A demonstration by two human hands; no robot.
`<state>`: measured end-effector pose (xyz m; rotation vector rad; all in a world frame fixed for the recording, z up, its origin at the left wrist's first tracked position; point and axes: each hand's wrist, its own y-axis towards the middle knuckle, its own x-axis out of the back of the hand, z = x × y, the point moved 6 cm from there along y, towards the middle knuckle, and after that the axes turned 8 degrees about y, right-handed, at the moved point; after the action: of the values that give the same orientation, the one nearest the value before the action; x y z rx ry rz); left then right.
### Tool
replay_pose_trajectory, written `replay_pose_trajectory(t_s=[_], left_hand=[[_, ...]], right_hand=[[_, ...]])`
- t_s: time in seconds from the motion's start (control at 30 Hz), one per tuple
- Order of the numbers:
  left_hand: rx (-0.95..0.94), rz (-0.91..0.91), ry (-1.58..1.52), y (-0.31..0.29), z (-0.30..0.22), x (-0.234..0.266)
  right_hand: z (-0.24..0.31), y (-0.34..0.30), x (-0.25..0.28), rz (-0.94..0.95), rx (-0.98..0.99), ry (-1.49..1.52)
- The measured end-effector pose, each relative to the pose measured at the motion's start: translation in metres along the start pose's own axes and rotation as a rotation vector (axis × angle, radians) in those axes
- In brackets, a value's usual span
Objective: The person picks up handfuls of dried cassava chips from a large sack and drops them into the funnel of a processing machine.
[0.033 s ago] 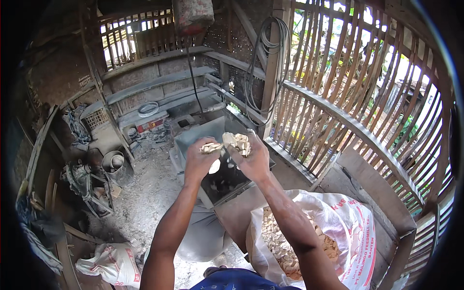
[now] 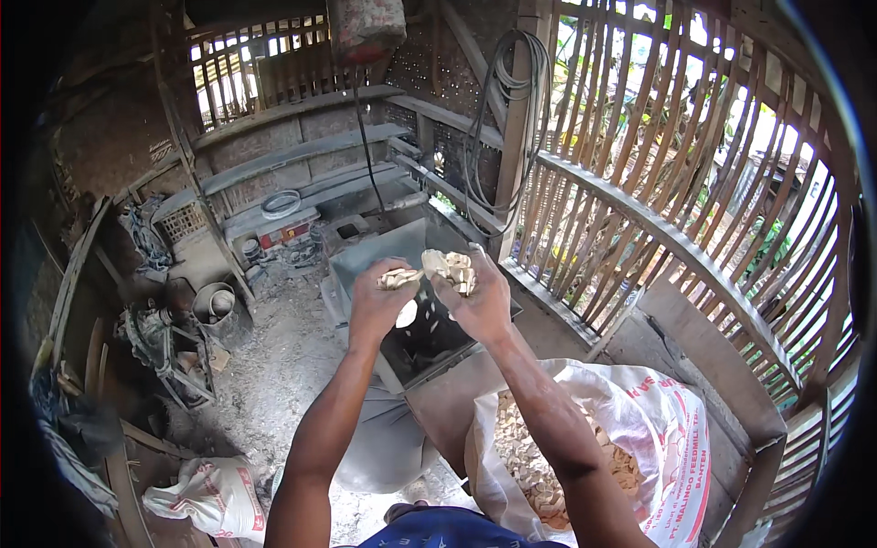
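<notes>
My left hand (image 2: pixel 373 306) and my right hand (image 2: pixel 484 303) are raised close together over a metal hopper (image 2: pixel 361 258) with a dark inside. The fingers of my left hand curl round a clump of pale dried chips (image 2: pixel 398 278). More of these chips fill my right hand, which is closed round them. A few loose pieces hang in the air beneath both hands, above the hopper's opening. By my right forearm stands a large white sack (image 2: pixel 671 429), its mouth spread wide over many more such chips (image 2: pixel 525 447).
A white sack (image 2: pixel 215 498) lies at lower left. Beyond it are a bucket (image 2: pixel 221 310) and a metal frame (image 2: pixel 169 356) on the dusty floor (image 2: pixel 274 365). A coiled hose (image 2: pixel 475 137) hangs on a post beside the slatted wall (image 2: pixel 630 173). A cord (image 2: pixel 365 137) dangles behind the hopper.
The loose pieces falling below my hands are in different places. Both hands and their chips stay almost where they were.
</notes>
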<state>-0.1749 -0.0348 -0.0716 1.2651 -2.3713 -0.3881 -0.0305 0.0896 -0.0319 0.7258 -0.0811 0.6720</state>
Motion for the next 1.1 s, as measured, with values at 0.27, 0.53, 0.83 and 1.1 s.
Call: replay_pose_trajectory(t_s=[0.27,0.53,0.83,1.1], left_hand=[[-0.002,0.006,0.126,-0.005,-0.011,-0.002],[-0.187,-0.020,0.258,-0.003,-0.010,-0.001],[0.034,0.036,0.233,-0.005,-0.017,-0.008],[-0.138,-0.018,0.373,-0.005,-0.014,-0.003]], right_hand=[[-0.005,-0.001,0.002,0.001,0.082,0.070],[0.006,-0.003,-0.005,0.047,0.030,0.003],[-0.001,-0.005,-0.006,0.082,0.079,-0.095],[-0.006,-0.005,-0.009,0.115,0.067,0.009]])
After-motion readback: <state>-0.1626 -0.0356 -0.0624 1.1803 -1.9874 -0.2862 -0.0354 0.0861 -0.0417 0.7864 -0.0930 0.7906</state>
